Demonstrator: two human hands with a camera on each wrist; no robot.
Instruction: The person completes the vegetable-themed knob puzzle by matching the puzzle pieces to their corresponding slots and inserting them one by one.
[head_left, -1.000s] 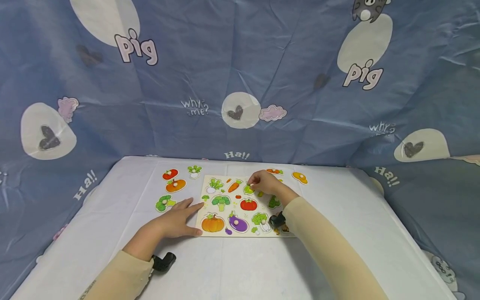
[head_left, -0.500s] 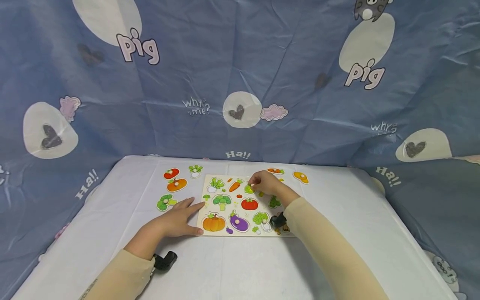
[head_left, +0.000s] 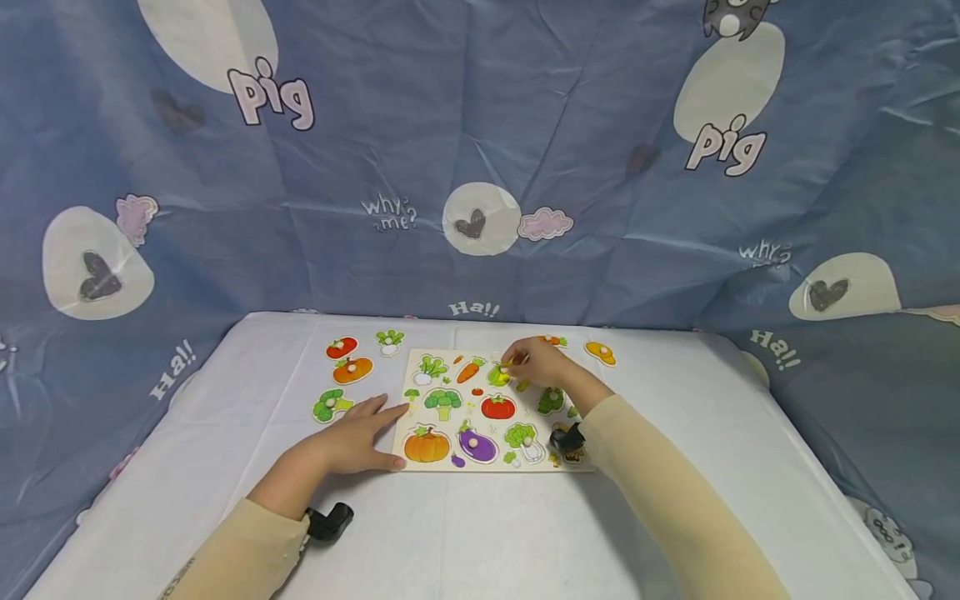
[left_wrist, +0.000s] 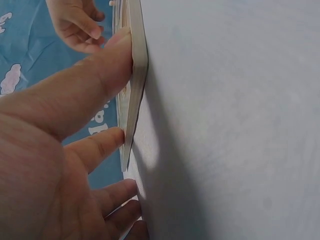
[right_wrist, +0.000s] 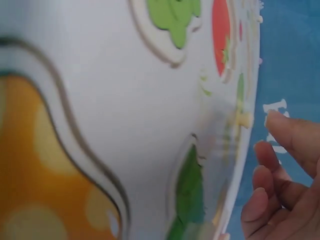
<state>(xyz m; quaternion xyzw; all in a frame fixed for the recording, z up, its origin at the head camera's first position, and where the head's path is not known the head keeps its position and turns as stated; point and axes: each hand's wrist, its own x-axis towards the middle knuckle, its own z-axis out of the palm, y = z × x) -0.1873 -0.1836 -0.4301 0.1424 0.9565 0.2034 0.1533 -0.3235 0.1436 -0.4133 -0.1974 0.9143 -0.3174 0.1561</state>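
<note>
A cream vegetable peg puzzle board [head_left: 455, 423] lies on the white table. My left hand [head_left: 348, 442] has its fingers spread at the board's left side; the thumb and index finger [left_wrist: 102, 145] touch its edge in the left wrist view. My right hand [head_left: 540, 364] hovers over the board's top, its fingertips close to a green vegetable piece [head_left: 498, 374]. In the right wrist view the right hand's fingers [right_wrist: 290, 135] are loosely bent and apart from a pale knob [right_wrist: 244, 120], holding nothing. An eggplant piece [head_left: 477, 444] with a knob sits in the board.
Left of the board lie loose pieces: a tomato [head_left: 342, 347], a pumpkin [head_left: 352, 371], a broccoli [head_left: 331, 406] and a radish [head_left: 389, 342]. Behind the right hand are a partly hidden carrot piece [head_left: 555, 341] and a yellow piece [head_left: 600, 353]. A blue cloth [head_left: 480, 283] hangs behind the table.
My right hand has shifted slightly right and away from the green piece, its fingers loosened from the knob. The left hand has stayed at the board's edge.
</note>
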